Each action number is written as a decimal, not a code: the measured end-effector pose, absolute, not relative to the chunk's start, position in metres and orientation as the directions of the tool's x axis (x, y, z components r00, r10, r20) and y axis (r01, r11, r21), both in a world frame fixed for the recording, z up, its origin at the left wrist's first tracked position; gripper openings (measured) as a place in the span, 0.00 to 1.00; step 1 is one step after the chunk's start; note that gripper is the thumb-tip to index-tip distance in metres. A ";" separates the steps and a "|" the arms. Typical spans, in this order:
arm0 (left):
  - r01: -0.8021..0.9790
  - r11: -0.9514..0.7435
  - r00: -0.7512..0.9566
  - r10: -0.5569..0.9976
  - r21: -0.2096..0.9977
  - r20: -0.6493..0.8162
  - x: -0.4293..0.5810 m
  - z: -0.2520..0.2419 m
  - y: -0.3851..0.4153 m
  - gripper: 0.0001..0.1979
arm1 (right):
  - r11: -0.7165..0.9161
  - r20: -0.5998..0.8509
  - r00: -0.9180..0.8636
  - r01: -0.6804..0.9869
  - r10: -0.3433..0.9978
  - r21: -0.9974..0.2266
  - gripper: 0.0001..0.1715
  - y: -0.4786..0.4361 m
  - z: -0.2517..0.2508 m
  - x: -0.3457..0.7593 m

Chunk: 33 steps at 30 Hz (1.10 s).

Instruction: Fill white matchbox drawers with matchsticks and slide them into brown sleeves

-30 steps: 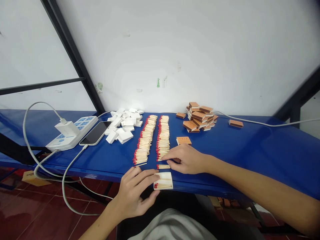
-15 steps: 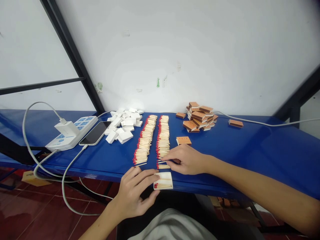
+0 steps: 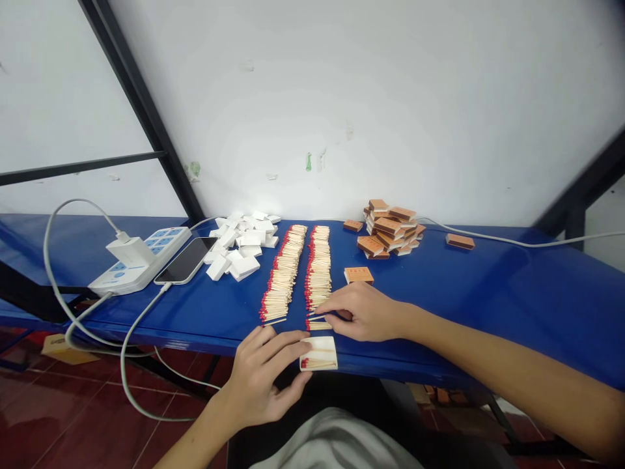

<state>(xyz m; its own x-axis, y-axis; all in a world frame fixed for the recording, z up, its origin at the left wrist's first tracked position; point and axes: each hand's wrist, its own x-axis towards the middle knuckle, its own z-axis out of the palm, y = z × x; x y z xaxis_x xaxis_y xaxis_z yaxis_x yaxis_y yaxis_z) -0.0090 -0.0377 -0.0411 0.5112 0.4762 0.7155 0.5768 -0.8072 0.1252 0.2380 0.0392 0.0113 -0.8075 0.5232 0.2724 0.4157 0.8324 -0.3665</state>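
Observation:
My left hand (image 3: 266,372) grips a white matchbox tray (image 3: 323,345) at its left end, fingers over the top and thumb beneath. Several red-tipped matches lie along the tray's near side. Just beyond it, my right hand (image 3: 364,312) has its index finger and thumb pinched at a match (image 3: 317,317) near the front of the right row of matches (image 3: 319,267); its other fingers are curled in. A second row of matches (image 3: 284,270) runs alongside on the left. Behind my right hand lies a single orange-brown matchbox sleeve (image 3: 359,275).
White matchbox trays (image 3: 244,241) are heaped at the back left. Orange-brown matchboxes (image 3: 390,228) are piled at the back right, with one lone box (image 3: 459,241) farther right. A phone (image 3: 186,260) on a cable lies by a power strip (image 3: 161,244). The blue table's (image 3: 205,326) front edge is close.

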 end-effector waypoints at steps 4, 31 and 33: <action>0.573 -0.809 0.517 0.480 0.130 0.709 -0.009 -0.041 -0.038 0.12 | 0.816 0.275 -0.789 0.437 0.550 -0.378 0.17 0.040 0.010 0.238; 0.562 -0.813 0.513 0.485 0.151 0.708 -0.008 -0.042 -0.038 0.12 | 0.753 0.324 -0.687 0.528 0.650 -0.392 0.08 0.046 0.002 0.237; 0.560 -0.814 0.514 0.486 0.153 0.707 -0.008 -0.042 -0.037 0.12 | 0.751 0.315 -0.689 0.535 0.653 -0.387 0.08 0.046 0.002 0.237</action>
